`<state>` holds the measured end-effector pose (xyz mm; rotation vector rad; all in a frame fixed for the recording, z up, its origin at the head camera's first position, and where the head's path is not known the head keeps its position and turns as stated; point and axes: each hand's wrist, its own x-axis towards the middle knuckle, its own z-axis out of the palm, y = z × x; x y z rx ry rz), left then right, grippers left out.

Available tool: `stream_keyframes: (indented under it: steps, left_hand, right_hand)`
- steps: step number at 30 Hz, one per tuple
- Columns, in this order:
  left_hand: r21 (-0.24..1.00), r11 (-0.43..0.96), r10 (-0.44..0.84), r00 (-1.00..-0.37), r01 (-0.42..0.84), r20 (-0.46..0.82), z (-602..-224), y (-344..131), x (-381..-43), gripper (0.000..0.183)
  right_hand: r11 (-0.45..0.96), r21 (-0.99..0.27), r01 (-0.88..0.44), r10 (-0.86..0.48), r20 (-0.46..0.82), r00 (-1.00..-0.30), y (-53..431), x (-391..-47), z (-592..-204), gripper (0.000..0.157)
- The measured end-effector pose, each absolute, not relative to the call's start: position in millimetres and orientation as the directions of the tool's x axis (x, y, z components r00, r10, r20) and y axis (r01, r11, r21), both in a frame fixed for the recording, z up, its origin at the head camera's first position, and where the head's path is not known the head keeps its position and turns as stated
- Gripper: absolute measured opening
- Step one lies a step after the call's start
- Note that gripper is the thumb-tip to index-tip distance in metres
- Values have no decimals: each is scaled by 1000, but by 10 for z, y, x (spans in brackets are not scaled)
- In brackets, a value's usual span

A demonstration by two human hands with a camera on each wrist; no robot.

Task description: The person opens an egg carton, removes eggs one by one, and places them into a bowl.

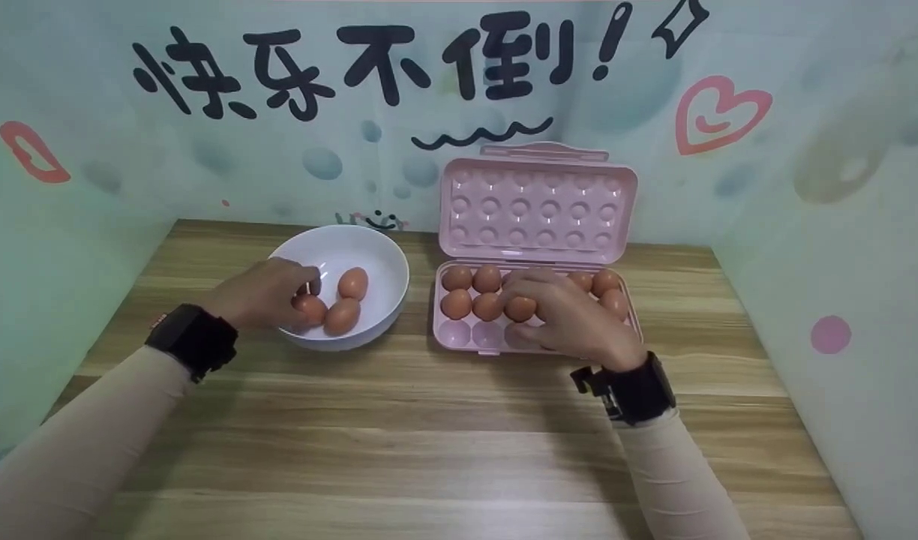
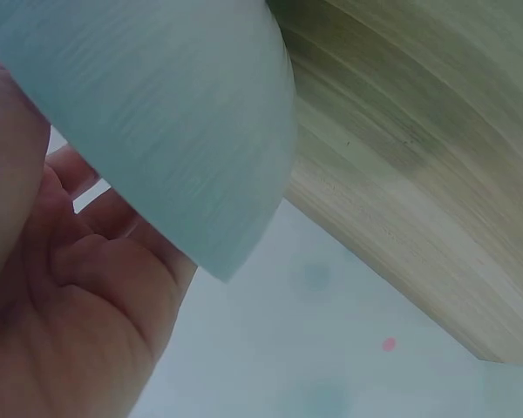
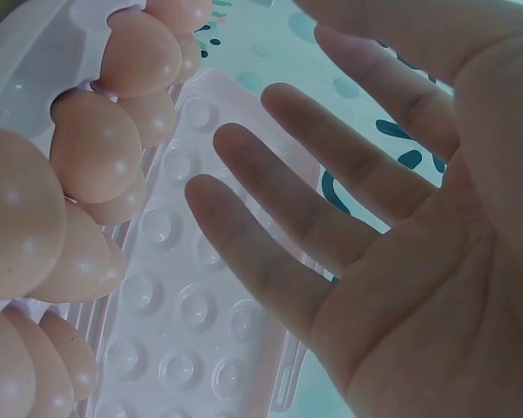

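Note:
My left hand (image 1: 268,289) reaches over the rim of a white bowl (image 1: 388,300), fingers bent loosely beside a brown egg (image 1: 309,309). Two more eggs lie in the bowl, one being the upper egg (image 1: 352,284). In the left wrist view the bowl's wall (image 2: 174,122) hides my fingertips. My right hand (image 1: 568,315) hovers above a pink egg carton (image 1: 455,349), partly covering its eggs. The right wrist view shows this hand (image 3: 392,279) with fingers extended and nothing held, beside brown eggs (image 3: 96,144).
The carton's dimpled lid (image 1: 538,210) stands raised at the back. Front-row hollows at the left, such as one pink hollow (image 1: 454,332), hold no egg. A wood-grain table (image 1: 429,450) lies beneath everything, with a printed backdrop (image 1: 384,150) behind and at both sides.

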<state>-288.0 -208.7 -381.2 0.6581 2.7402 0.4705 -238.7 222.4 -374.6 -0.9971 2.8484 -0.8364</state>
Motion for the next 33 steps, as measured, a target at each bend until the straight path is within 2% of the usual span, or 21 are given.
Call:
stream_keyframes:
  steps: [3,8,19,29,33]
  left_hand:
    - [366,832,499,-850,417,-167,-3829,-2084,-2882,18]
    - [365,822,516,-844,437,-150,-3837,-2084,-2871,16]
    - [353,831,502,-852,429,-146,-3719,-1987,-2798,29]
    - [348,787,533,-845,509,31,-3542,-1689,-2667,25]
    - [338,739,568,-809,582,152,-3507,-1578,-2652,18]
  right_hand:
    - [645,-483,-592,-593,171,-787,2234,-2392,-3752,30]
    - [628,-460,-627,-616,198,-762,2244,-2397,-3750,28]
    - [614,-431,-662,-630,237,-739,2279,-2401,-3756,28]
    - [663,-388,-641,-624,187,-759,2321,-2396,-3766,30]
    - [678,-356,-644,-624,184,-759,2357,-2408,-3772,30]
